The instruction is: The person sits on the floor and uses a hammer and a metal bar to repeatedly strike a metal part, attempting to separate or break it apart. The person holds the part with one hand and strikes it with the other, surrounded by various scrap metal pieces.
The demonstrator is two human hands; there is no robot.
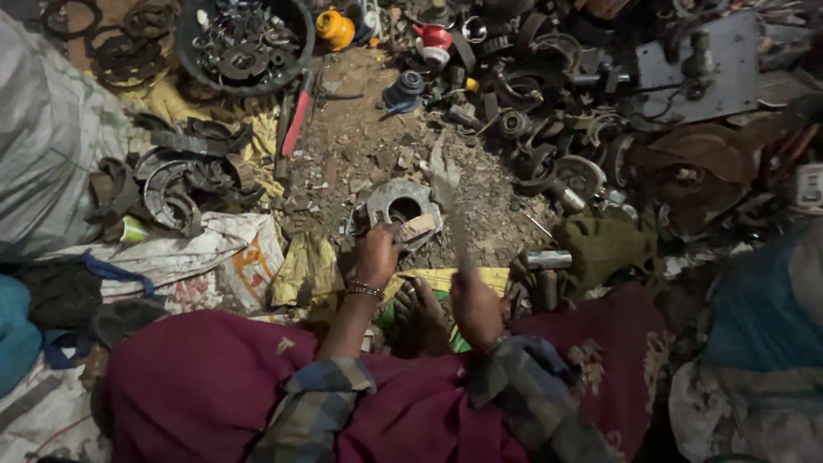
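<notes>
Dim, warm light falls brightest on the bare brown dirt ground (pixel 360 154) at centre, corners sink into shadow, and the raised right hand (pixel 474 304) smears with motion blur (grain throughout).

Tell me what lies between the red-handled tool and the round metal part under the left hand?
In the head view, only bare dirt with small stones lies between the red-handled tool and the round metal part that the left hand touches.

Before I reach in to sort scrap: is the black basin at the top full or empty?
Full. The black basin is heaped with metal rings and small parts nearly to its rim.
</notes>
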